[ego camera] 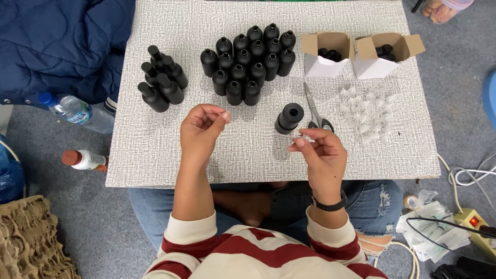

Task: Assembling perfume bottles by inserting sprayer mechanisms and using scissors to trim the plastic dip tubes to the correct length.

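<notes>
Your right hand (321, 155) pinches a small clear plastic piece (305, 138) between thumb and fingertips, just above the near edge of the surface (155, 155). It looks light, thin and probably slick, so hold it by its sides with a gentle pinch; squeezing hard could crack or flick it away. Your left hand (204, 126) is raised with its thumb and fingers pressed together; whether anything sits between them is too small to tell.

Just beyond your right hand lies an open black bottle (288, 118) on its side, mouth toward you. It appears stiff and light, likely to roll, so grip it around the body. Scissors (315, 111) lie just beside it, and a loose pile of clear pieces (367, 113) sits to the right, in front of two small white boxes (356, 54).
</notes>
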